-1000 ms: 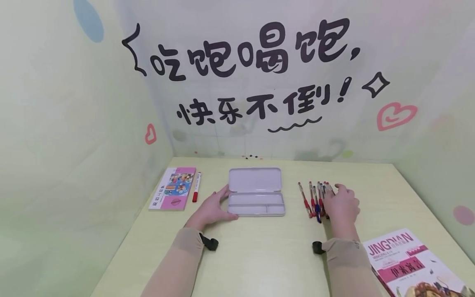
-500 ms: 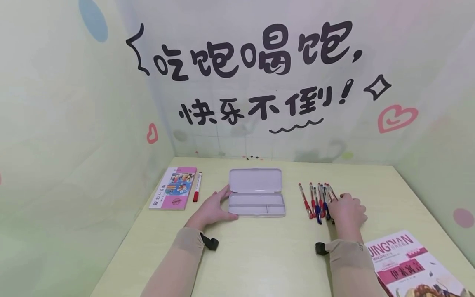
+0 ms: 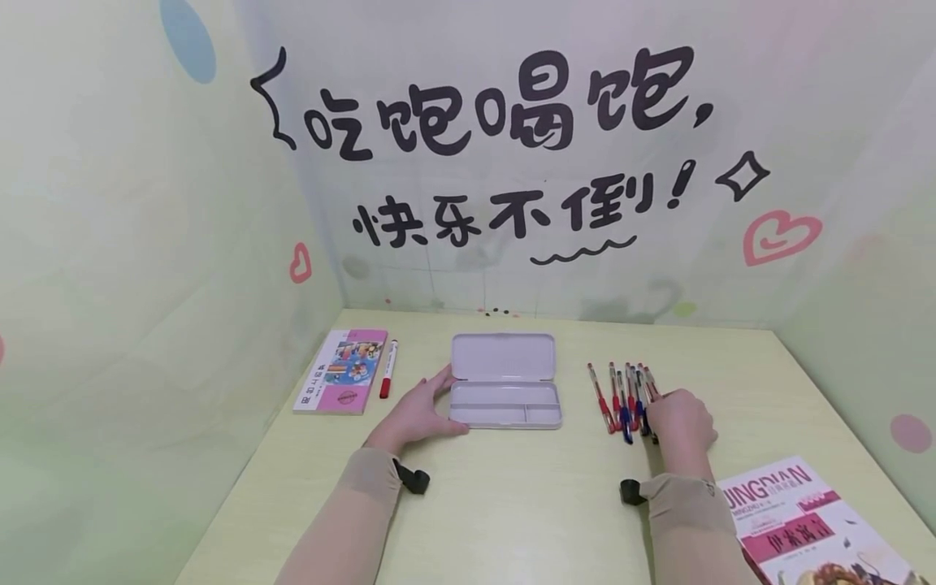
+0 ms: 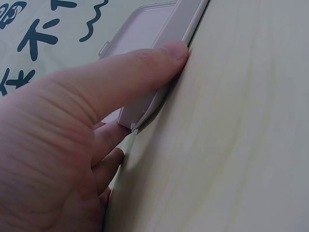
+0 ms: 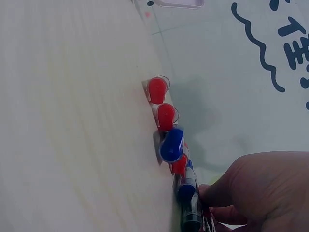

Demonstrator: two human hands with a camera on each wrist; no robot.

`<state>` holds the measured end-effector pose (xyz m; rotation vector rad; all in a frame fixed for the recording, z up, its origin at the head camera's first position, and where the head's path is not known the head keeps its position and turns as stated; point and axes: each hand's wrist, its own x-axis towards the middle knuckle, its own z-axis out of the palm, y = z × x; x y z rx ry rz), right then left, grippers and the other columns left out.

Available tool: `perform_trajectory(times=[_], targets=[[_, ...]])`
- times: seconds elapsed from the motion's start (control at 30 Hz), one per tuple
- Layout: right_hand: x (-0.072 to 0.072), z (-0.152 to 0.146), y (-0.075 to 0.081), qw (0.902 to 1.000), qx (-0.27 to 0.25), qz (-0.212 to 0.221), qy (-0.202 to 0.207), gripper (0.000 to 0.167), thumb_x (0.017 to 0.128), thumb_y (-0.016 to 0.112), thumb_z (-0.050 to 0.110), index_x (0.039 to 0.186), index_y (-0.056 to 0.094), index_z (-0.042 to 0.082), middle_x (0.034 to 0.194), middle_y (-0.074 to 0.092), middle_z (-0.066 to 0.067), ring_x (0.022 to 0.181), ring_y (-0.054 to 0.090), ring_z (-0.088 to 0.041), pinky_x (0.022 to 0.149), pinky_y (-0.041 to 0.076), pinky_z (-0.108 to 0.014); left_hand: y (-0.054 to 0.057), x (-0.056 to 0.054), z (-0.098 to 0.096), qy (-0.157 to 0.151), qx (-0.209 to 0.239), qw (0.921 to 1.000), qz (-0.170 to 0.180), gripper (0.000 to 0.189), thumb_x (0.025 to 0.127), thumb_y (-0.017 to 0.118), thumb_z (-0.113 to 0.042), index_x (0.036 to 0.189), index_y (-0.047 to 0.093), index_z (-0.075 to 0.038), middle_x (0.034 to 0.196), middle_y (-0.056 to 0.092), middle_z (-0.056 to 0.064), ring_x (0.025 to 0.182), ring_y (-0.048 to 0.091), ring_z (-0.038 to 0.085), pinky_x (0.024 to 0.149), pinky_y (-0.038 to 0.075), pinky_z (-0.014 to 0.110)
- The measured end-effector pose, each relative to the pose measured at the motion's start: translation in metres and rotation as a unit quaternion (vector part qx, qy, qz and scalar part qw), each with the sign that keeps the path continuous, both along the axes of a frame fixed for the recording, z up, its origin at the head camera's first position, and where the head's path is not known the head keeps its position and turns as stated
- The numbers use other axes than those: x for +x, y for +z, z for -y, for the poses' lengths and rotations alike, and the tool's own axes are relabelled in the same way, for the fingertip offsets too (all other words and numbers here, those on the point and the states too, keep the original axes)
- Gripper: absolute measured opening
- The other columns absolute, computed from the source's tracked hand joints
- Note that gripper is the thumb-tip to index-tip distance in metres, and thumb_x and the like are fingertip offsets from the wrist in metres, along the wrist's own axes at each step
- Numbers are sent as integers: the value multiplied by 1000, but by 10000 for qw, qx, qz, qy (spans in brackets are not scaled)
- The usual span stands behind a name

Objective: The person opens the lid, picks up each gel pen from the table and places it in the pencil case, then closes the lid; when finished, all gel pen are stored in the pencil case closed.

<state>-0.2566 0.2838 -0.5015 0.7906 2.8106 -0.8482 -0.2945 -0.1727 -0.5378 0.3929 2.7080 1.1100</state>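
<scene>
An open lavender pencil case with compartments lies at the middle of the table. My left hand holds its left end, thumb along the front edge and fingers at the back; in the left wrist view the thumb presses the case's side. To the right lies a row of gel pens with red, blue and dark grips. My right hand is at the right end of that row, pinching a pen there. In the right wrist view the thumb touches the pens, while the other fingertips are partly hidden.
A pink and white book lies at the back left, with a red and white marker beside it. Another book lies at the front right, close to my right forearm. Printed walls stand behind and beside the table.
My right hand has shifted right from over the pens to the end of the row, its fingers drawing closer together. My left hand and the pencil case have stayed put.
</scene>
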Motion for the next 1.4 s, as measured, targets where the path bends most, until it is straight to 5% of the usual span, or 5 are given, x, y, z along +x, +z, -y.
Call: perform_trajectory(times=[0.37, 0.77, 1.07, 1.4], targets=[[-2, 0, -2, 9999, -101, -90, -83, 48, 110, 47, 32, 123, 68, -8, 118, 69, -35, 90, 63, -41, 85, 53, -59, -1, -1, 1, -24, -15, 10000, -23, 134, 72, 101, -56, 177, 20, -36, 171, 50, -14, 171, 18, 50, 138, 18, 71], [-8, 36, 6, 9931, 353, -1052, 379, 43, 114, 46, 27, 138, 62, -5, 137, 58, -36, 123, 59, -59, 97, 50, -72, 0, -1, 0, 15, 42, 10000, 9, 133, 72, 101, -55, 177, 21, -38, 171, 51, -14, 170, 19, 51, 137, 18, 74], [-17, 90, 8, 9651, 870, -2085, 1327, 30, 113, 55, 25, 129, 70, 4, 133, 64, -26, 121, 60, -50, 103, 49, -71, 1, 0, 2, 26, 78, 9999, 60, 134, 71, 102, -55, 177, 21, -39, 172, 50, -14, 171, 18, 49, 137, 18, 72], [-23, 147, -3, 9221, 1203, -2535, 2663, 18, 107, 68, 22, 119, 76, 11, 121, 72, -15, 112, 66, -41, 98, 54, -63, 6, 3, -1, 48, 106, 9998, 131, 133, 71, 101, -56, 177, 23, -35, 173, 50, -10, 171, 18, 47, 138, 18, 72]])
